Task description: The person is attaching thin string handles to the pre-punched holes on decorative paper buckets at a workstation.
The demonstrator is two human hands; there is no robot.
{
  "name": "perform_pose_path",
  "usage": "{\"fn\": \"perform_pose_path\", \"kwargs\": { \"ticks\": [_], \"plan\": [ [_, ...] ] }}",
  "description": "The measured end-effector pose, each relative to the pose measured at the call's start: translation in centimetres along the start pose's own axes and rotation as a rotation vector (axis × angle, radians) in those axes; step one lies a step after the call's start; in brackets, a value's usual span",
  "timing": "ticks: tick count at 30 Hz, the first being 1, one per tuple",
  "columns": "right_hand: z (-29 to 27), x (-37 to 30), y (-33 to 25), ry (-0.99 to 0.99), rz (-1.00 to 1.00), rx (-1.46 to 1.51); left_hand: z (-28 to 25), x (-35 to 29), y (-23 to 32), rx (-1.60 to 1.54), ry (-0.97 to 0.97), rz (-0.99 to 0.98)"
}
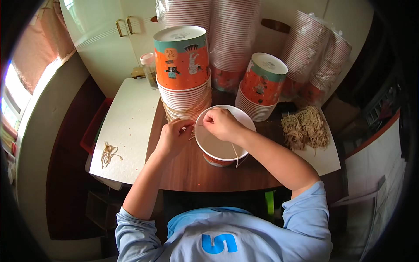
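A paper bucket point(222, 150) with a white inside and an orange printed outside stands upright on the brown table, its mouth up. My right hand point(222, 124) reaches over its mouth, fingers pinched at the left inner wall on a thin beige cord. A length of cord point(235, 152) hangs over the near right rim. Outside the bucket's left rim is my left hand point(173, 136), its fingertips closed together; what they hold is hidden. A stack of upside-down buckets point(183, 65), with cord loops about its lower part, stands just behind my left hand.
Another upside-down stack point(262, 83) stands behind right. Tall plastic-wrapped stacks point(233, 35) line the back, with more wrapped stacks point(305, 48) at right. A heap of cords point(305, 128) lies right, a few loose cords point(109, 153) left. A jar point(149, 70) stands at back left.
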State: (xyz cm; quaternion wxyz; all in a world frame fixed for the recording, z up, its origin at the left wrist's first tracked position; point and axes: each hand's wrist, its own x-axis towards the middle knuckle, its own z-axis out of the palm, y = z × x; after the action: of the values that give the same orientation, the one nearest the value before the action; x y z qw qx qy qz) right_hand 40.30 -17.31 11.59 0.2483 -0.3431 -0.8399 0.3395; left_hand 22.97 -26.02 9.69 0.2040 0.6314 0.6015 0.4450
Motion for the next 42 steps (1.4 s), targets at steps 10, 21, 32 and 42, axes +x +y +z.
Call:
{"fn": "perform_pose_path", "kwargs": {
  "ticks": [10,21,32,42],
  "plan": [
    [0.5,0.5,0.2,0.012,-0.016,-0.003,-0.1,0.4,-0.2,0.032,-0.063,0.035],
    [0.6,0.4,-1.4,-0.059,0.041,0.019,-0.1,0.5,0.0,0.12,-0.065,0.177],
    [-3.1,-8.6,-6.1,-0.416,-0.075,-0.26,-0.8,-7.8,1.1,-0.614,-0.349,-0.332],
    [-3.5,-12.1,-5.4,0.007,-0.361,-0.532,0.1,-10.9,3.4,-0.693,-0.141,0.206]
  ]
}}
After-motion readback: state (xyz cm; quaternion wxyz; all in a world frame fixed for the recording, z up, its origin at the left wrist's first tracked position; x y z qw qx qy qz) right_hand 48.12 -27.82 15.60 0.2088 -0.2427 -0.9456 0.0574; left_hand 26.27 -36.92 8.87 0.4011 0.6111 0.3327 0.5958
